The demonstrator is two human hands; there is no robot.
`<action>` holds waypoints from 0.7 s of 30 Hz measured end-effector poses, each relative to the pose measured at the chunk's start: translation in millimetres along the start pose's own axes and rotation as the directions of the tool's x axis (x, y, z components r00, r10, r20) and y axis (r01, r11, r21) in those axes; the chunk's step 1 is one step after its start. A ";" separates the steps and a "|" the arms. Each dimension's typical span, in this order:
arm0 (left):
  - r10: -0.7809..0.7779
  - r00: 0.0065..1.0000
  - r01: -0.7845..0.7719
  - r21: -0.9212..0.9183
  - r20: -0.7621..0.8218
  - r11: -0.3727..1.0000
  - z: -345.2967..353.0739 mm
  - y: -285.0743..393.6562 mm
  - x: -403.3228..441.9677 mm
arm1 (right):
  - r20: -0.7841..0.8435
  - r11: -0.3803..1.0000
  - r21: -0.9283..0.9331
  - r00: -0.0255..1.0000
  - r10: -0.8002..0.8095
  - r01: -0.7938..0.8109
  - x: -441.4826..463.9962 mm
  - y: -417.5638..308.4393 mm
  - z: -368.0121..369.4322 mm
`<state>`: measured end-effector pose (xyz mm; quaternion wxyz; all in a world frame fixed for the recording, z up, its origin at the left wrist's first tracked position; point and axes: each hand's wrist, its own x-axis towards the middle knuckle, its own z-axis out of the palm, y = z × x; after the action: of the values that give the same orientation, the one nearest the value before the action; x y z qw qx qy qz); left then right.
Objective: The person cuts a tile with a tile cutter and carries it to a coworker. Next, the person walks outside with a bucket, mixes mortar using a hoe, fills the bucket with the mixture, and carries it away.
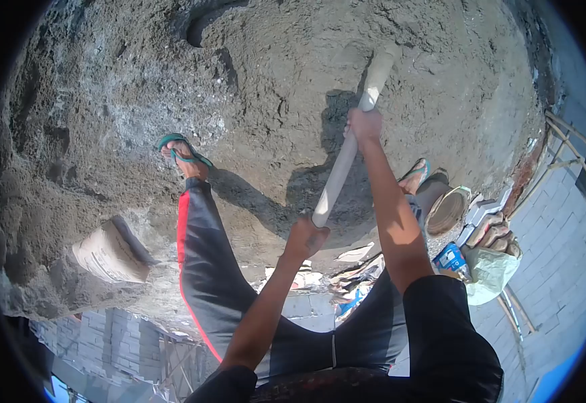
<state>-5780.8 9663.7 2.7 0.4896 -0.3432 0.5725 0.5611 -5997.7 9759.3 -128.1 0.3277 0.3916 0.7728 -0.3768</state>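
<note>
A long pale wooden handle (339, 176) slants from lower centre to upper right over wet grey-brown mortar (273, 87). My left hand (308, 238) is closed round its near end. Further up, my right hand (363, 126) wraps round the handle. Beyond that hand the handle runs down into the mortar, and whatever is at its far end is hidden.
My sandalled feet stand in the mix at left (187, 158) and right (414, 176). A cement bag (113, 252) lies lower left. Right of my legs are a round basin (448, 211), a pale green sack (491, 275) and bamboo poles (578, 153). Block walls (548, 235) stand around.
</note>
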 end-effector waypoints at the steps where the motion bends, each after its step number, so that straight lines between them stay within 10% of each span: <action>1: -0.004 0.997 0.011 0.086 -0.073 0.996 -11.2 -13.7 -3.8 | 0.058 0.981 0.034 0.980 0.191 -0.193 18.1 35.4 15.8; 5: -0.131 0.981 0.185 0.463 -0.146 0.867 -119.3 -15.4 -67.5 | 0.291 0.653 0.570 0.866 0.407 -0.499 -48.8 93.1 48.2; 9: 0.020 0.999 -0.038 0.703 0.033 0.710 -276.4 -63.0 -96.0 | 0.402 0.429 0.723 0.835 0.376 -0.542 -165.9 55.0 105.1; 11: 0.160 0.986 -0.082 0.727 -0.039 0.682 -293.0 -110.7 -103.9 | 0.204 0.486 0.757 0.865 0.458 -0.437 -224.8 19.5 106.4; 15: 0.412 0.886 -0.232 0.566 -0.212 0.791 -190.8 -80.6 -84.1 | 0.016 0.617 0.786 0.999 0.051 -0.044 -225.2 -53.4 24.6; 19: 0.347 0.859 -0.238 0.307 -0.377 0.922 -102.7 25.6 17.2 | -0.170 0.828 0.317 0.886 -0.431 0.463 -90.5 -147.3 19.9; 21: 0.212 0.894 -0.146 0.190 -0.396 0.971 -73.3 41.4 39.0 | 0.046 0.881 0.193 0.893 -0.449 0.433 4.0 -120.8 51.3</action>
<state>-5843.8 9603.7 -29.5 0.3289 -0.3605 0.7340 0.4723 -6091.8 9668.2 -117.7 0.2314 0.2160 0.7895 -0.5259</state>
